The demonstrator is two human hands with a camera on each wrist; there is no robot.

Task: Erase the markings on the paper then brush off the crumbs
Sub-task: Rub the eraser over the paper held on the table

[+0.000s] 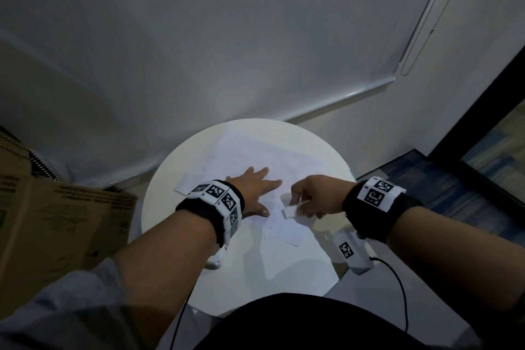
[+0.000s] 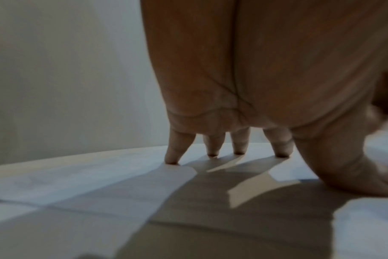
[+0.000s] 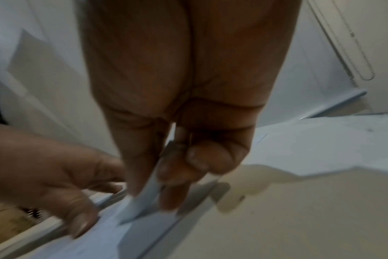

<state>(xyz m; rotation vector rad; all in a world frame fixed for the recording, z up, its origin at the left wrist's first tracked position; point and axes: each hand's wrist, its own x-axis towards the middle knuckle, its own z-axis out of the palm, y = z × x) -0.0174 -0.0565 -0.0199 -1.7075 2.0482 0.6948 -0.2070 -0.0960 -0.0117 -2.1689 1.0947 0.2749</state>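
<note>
Nearest me, at abt 6 o'clock, my lap edge hides the near rim of the round white table (image 1: pixel 298 264); I count 1 table. Just past it, at centre, my right hand (image 1: pixel 314 197) has thumb & fingers clamped on 1 white eraser (image 1: pixel 291 212), its lower end down on the paper (image 1: pixel 255 159), I'd say so the rubbing edge bites the faint reddish markings (image 1: pixel 274 221) at its 7 o'clock. At the eraser's 9 o'clock my left hand (image 1: pixel 252 193) lies spread flat, fingertips (image 2: pixel 172 160) & thumb pressing the sheet, holding nothing, prob. to pin the paper so it won't slide or crumple under the strokes. The paper seems more than 1 sheet, overlapped; can't tell the exact no. Crumbs: too small to make out. Off the table at 9 o'clock, 1 cardboard box (image 1: pixel 56 221); far at 1 o'clock, 1 roller blind (image 1: pixel 284 37) w/ bead chain.
</note>
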